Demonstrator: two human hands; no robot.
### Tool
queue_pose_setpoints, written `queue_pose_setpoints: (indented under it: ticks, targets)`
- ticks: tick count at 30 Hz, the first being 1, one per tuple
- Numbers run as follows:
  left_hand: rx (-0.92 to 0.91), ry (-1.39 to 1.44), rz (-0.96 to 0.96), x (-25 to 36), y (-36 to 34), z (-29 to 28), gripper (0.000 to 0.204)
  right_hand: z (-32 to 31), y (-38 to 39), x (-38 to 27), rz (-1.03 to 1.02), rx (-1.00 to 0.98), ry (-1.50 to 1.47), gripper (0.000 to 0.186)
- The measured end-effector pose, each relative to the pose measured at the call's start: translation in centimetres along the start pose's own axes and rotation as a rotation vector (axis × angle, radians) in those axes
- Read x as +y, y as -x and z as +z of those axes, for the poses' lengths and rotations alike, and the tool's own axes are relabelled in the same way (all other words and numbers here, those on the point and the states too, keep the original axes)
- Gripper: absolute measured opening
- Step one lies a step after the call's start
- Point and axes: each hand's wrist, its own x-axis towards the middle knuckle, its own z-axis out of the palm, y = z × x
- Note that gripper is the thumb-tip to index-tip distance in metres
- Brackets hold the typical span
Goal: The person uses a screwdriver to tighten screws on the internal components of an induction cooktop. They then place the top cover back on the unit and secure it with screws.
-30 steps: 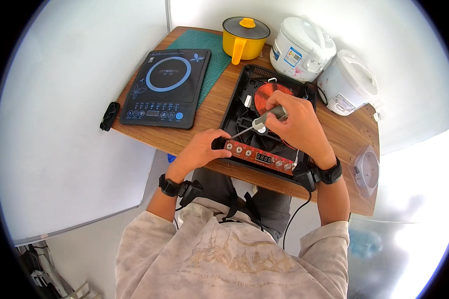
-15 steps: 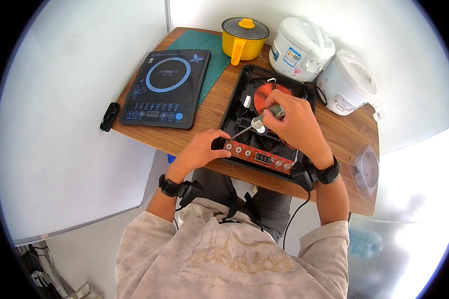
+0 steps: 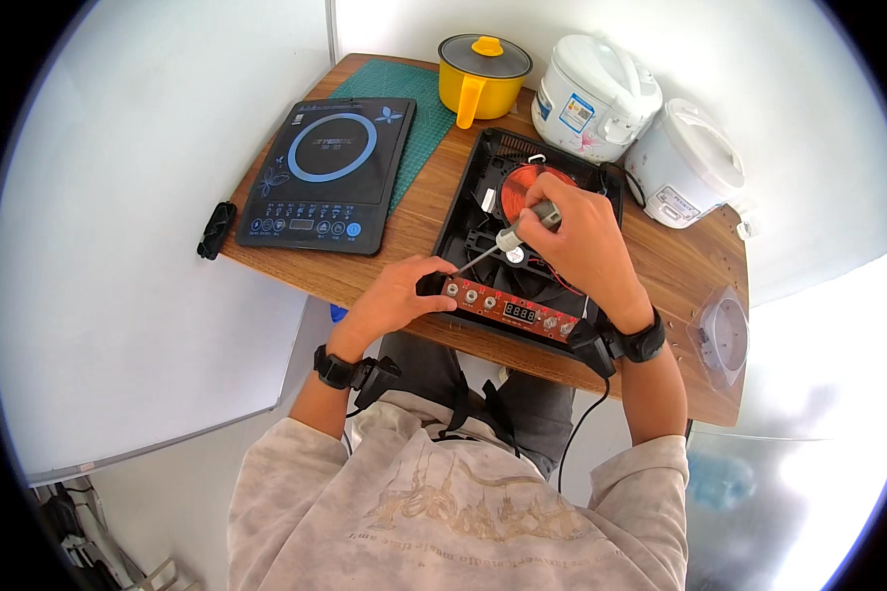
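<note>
Right hand (image 3: 589, 241) has its grip wrapped round the screwdriver (image 3: 510, 238), tip down by the left end of the red circuit board (image 3: 504, 308), inside the open black cooker base (image 3: 466, 202) on the counter (image 3: 414, 230)! Left hand's (image 3: 389, 295) thumb and fingers meet that corner; whether they're pinching, I can't tell. 2 rice cookers (image 3: 593, 101) stand beyond.

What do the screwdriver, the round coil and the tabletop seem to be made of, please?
The screwdriver: slim grey shaft, probably metal, with a smooth grey handle that looks like plastic. The round coil: likely copper wire, judging by its orange-red colour and ringed windings. The tabletop: brown wood grain with a faint sheen; solid wood or laminate, I cannot tell.
</note>
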Motion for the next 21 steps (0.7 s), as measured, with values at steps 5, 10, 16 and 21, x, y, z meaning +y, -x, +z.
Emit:
queue_pose_setpoints:
  ticks: [5, 10, 16, 21]
  targets:
    - [0.007, -0.017, -0.001, 0.3, 0.0, -0.1, 0.044, 0.1, 0.1, 0.2, 0.01, 0.007, 0.001, 0.01]
    - [-0.006, 0.005, -0.014, 0.2, -0.1, -0.1, 0.044, -0.2, 0.1, -0.1, 0.007, -0.063, -0.012, 0.012]
    - [0.017, -0.016, 0.039, -0.6, -0.2, 0.2, 0.045, -0.5, 0.8, -1.9, -0.059, -0.106, -0.016, 0.02]
    - [-0.007, 0.032, -0.01, 0.0, -0.2, -0.1, 0.044, -2.1, 1.2, -3.0, -0.021, -0.332, -0.075, 0.021]
